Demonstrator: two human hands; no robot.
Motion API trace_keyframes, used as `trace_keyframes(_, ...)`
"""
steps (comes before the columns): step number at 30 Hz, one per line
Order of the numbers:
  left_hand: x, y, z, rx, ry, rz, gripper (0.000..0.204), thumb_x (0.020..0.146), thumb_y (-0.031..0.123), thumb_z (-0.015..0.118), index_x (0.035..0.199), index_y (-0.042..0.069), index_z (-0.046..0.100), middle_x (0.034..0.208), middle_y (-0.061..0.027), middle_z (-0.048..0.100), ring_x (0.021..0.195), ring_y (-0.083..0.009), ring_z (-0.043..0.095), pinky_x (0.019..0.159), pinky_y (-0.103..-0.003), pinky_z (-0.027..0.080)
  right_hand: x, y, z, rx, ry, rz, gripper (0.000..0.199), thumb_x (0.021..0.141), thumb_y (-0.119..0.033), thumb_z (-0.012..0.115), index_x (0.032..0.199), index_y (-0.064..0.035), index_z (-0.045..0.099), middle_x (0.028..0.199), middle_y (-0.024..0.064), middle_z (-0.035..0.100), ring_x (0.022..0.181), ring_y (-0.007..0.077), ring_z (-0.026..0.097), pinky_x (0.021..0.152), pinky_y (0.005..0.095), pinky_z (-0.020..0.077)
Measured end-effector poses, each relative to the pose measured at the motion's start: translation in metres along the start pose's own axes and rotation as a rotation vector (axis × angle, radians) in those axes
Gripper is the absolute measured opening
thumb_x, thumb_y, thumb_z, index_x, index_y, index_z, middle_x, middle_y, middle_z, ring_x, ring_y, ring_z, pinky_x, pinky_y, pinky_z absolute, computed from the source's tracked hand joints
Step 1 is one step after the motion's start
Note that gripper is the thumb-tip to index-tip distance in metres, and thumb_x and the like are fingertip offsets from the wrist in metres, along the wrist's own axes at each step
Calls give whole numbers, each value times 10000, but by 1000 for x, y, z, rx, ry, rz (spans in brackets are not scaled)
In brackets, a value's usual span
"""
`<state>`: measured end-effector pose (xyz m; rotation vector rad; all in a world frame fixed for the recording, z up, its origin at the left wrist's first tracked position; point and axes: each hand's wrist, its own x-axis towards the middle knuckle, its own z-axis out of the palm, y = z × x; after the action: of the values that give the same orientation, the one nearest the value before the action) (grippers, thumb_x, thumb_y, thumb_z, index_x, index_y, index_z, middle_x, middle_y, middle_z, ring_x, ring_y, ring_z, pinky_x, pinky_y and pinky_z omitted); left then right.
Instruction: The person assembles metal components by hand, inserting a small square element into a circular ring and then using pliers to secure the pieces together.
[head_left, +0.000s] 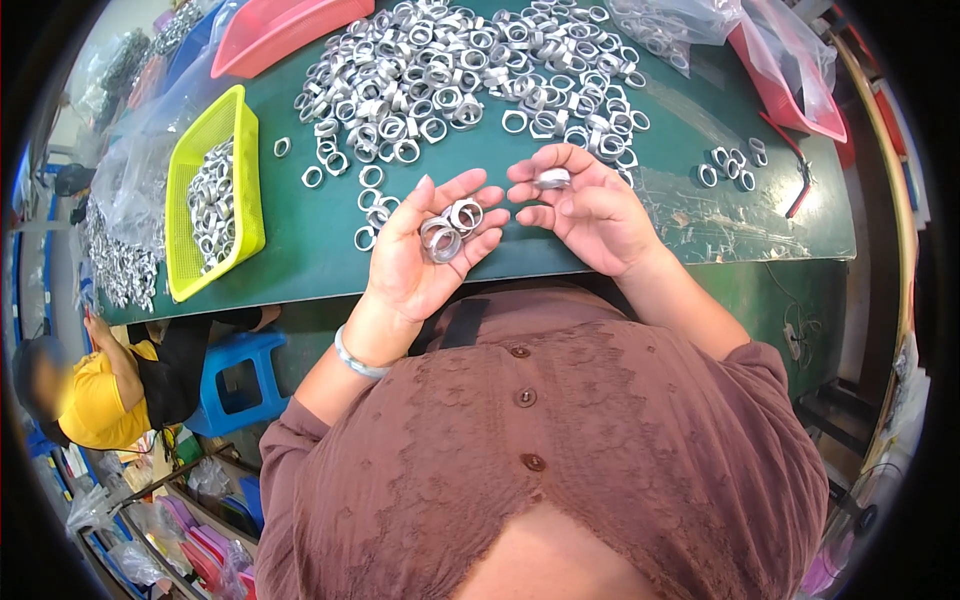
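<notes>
Left hand [408,265] palm-up, fingers spread, few metal rings [438,242] resting on it; right hand [600,212] pinching one ring [552,179]. Bulk seems undone: loose pile [430,75], 12 o'clock, tabletop [310,240]. Smaller lot [212,205] in yellow basket [250,180], 9 o'clock.

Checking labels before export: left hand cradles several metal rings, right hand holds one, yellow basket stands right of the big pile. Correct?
No: the head view shows the yellow basket left of the big pile. Left hand cradling several rings, right hand holding one ring: correct.
</notes>
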<state>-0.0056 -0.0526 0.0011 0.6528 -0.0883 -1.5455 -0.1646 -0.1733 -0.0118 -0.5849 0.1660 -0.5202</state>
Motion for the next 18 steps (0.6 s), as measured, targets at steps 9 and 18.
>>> trace_keyframes(9,0,-3,2,-23,-15,13,477,921,335,369,1208,-45,407,1168,-205,491,1053,-291,517,902,-389,433,9,-3,26,-1233,-13,-214,194,715,-119,660,888,-42,616,775,-1,566,615,71,492,575,226,424)
trace_keyframes(18,-7,-3,0,121,45,53,455,920,315,377,1198,-43,429,1138,-157,515,1039,-241,517,906,-377,428,14,4,32,-1403,-157,-209,304,717,-67,650,1018,-94,614,798,46,575,638,120,570,607,239,461)
